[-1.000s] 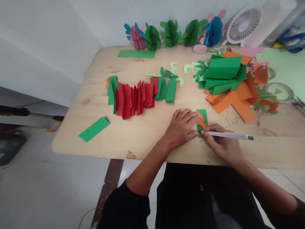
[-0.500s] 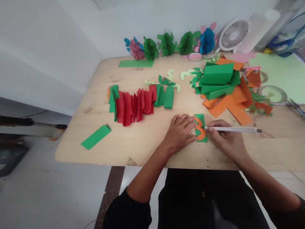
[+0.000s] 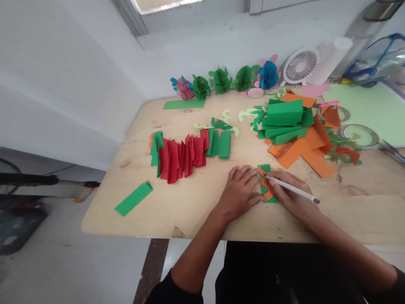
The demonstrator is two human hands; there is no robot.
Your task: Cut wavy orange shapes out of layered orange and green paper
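Note:
Near the table's front edge lies a small green paper piece [image 3: 271, 199] with an orange curved paper cutout [image 3: 269, 192] on top. My left hand [image 3: 239, 193] lies flat with fingers spread, its fingertips pressing the left edge of both papers. A white pen [image 3: 295, 189] is held in my right hand [image 3: 294, 196]. Its tip touches the orange cutout near the upper middle, and its back end points right. My right fingers cover part of the cutout's right side. To the left stand folded red paper strips [image 3: 180, 158] with folded green strips [image 3: 224, 144] beside them.
A folded green strip [image 3: 133, 199] lies at the left. Green folded papers [image 3: 284, 110] sit over orange scraps [image 3: 316, 156] at the right, near tape rolls [image 3: 360, 135] and scissors [image 3: 392, 151]. Paper figures [image 3: 220, 80] and a white fan [image 3: 300, 66] line the wall.
The pen tip has moved from the cutout's right middle edge up and left onto its upper part, and the pen tilts more. My left hand still presses the papers. The camera view has tilted upward.

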